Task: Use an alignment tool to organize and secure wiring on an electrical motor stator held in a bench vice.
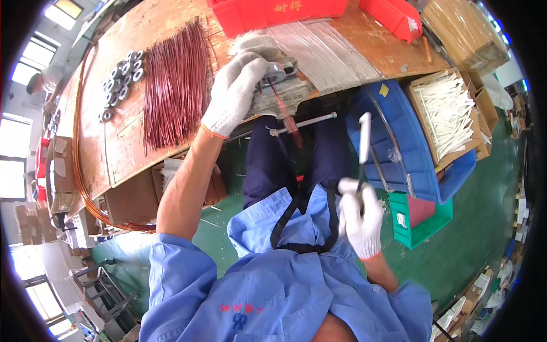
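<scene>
My left hand (235, 94), in a white knit glove, is closed at the bench edge on a grey ring (276, 72). Reddish wire (285, 111) hangs from the ring over my lap, its lower end blurred. Under the ring lies a worn, cloth-like grey pad (276, 101). A metal bar (307, 122) sticks out below the bench edge. Away from the bench, above my right thigh, my gloved right hand (362, 219) is closed around a dark-shafted tool with a white hooked end (364, 137). Motion smears that hand slightly.
Reddish wires (176, 82) lie in a wide bundle on the wooden bench, with several grey rings (122, 77) left of them. Red bins (279, 14) stand behind. To my right are a blue bin (379, 142), a carton of white sticks (447, 111) and a green crate (424, 231).
</scene>
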A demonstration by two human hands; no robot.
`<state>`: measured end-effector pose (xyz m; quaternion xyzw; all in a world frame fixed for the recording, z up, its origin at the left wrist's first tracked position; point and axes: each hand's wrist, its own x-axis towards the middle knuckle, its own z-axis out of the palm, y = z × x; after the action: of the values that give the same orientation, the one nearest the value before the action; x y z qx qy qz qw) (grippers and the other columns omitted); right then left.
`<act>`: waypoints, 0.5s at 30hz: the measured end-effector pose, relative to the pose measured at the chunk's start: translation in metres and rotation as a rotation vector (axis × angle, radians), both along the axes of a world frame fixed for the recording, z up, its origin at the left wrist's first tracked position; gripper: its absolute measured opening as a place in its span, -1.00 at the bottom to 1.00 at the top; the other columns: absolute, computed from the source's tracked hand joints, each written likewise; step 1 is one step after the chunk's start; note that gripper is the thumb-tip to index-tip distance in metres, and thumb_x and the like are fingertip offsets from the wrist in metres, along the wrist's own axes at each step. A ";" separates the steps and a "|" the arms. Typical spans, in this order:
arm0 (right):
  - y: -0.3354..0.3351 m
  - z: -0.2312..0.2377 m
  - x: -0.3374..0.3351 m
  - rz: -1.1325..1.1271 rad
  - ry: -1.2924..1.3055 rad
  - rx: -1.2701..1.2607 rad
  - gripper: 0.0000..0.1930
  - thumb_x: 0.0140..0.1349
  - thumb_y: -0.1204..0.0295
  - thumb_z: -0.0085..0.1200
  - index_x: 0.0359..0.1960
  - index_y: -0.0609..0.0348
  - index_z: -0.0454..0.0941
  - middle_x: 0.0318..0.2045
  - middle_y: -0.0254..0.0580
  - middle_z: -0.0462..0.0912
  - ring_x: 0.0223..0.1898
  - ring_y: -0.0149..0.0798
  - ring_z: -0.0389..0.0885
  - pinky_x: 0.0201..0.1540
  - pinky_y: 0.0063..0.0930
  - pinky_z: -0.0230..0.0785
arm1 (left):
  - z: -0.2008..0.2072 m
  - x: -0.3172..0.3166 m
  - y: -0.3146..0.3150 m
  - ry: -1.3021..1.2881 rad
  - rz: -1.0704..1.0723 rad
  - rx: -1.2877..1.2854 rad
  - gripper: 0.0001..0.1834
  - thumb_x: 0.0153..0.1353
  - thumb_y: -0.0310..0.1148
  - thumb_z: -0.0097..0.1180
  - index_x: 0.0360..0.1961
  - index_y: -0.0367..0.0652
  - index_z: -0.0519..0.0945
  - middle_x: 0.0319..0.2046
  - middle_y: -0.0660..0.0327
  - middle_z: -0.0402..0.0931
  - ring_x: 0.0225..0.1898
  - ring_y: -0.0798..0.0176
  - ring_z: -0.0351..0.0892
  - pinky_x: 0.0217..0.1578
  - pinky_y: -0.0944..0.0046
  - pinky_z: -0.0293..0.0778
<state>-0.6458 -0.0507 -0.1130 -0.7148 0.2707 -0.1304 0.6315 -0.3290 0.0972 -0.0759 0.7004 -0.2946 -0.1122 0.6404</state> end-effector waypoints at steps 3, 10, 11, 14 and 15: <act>-0.013 0.025 0.063 -0.059 -0.281 -0.596 -0.52 0.26 0.54 0.47 0.23 0.23 0.68 -0.14 -0.32 0.68 -0.39 -0.51 0.48 -0.33 -0.66 0.39 | -0.008 0.000 0.003 -0.115 -0.026 -0.010 -0.62 0.51 -0.30 -0.11 -0.05 -0.38 0.67 -0.03 0.15 0.69 0.00 0.30 0.55 0.19 0.28 0.38; -0.003 0.075 0.085 0.517 0.161 -0.163 -0.64 0.32 0.41 0.40 0.11 0.20 0.68 -0.40 -0.34 0.67 -0.41 -0.56 0.61 -0.25 -0.52 0.54 | -0.028 -0.001 0.011 -0.129 0.001 -0.162 -0.55 0.53 -0.30 -0.23 -0.01 -0.28 0.73 0.08 0.24 0.62 -0.28 0.47 0.39 -0.22 0.40 0.39; 0.007 0.081 0.076 0.516 0.091 -0.228 -0.64 0.32 0.41 0.41 0.11 0.21 0.68 -0.40 -0.30 0.68 -0.40 -0.54 0.64 -0.25 -0.50 0.56 | -0.027 -0.004 0.015 -0.095 0.012 -0.127 -0.53 0.52 -0.32 -0.24 0.05 -0.29 0.74 0.11 0.20 0.63 -0.15 0.38 0.51 -0.06 0.37 0.45; 0.040 0.092 0.063 0.532 -0.052 -0.331 -0.54 0.30 0.43 0.40 0.21 0.17 0.60 -0.33 -0.15 0.73 -0.36 -0.21 0.80 -0.22 -0.31 0.66 | -0.047 -0.018 0.019 -0.524 0.222 -0.108 -0.52 0.39 -0.42 -0.09 0.24 -0.29 0.65 0.29 0.01 0.57 0.39 0.11 0.49 0.33 0.16 0.34; 0.053 0.088 0.063 0.518 -0.080 -0.298 -0.51 0.30 0.43 0.40 0.25 0.17 0.57 -0.27 -0.10 0.74 -0.34 -0.15 0.81 -0.21 -0.27 0.67 | -0.045 -0.041 0.014 -0.606 0.378 0.080 -0.39 0.25 -0.45 0.15 0.37 -0.28 0.54 0.37 -0.09 0.50 0.44 -0.03 0.46 0.42 0.04 0.28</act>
<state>-0.5830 0.0025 -0.0246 -0.8391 0.0321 -0.0311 0.5422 -0.3696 0.1108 -0.1206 0.7685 -0.3315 0.2095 0.5055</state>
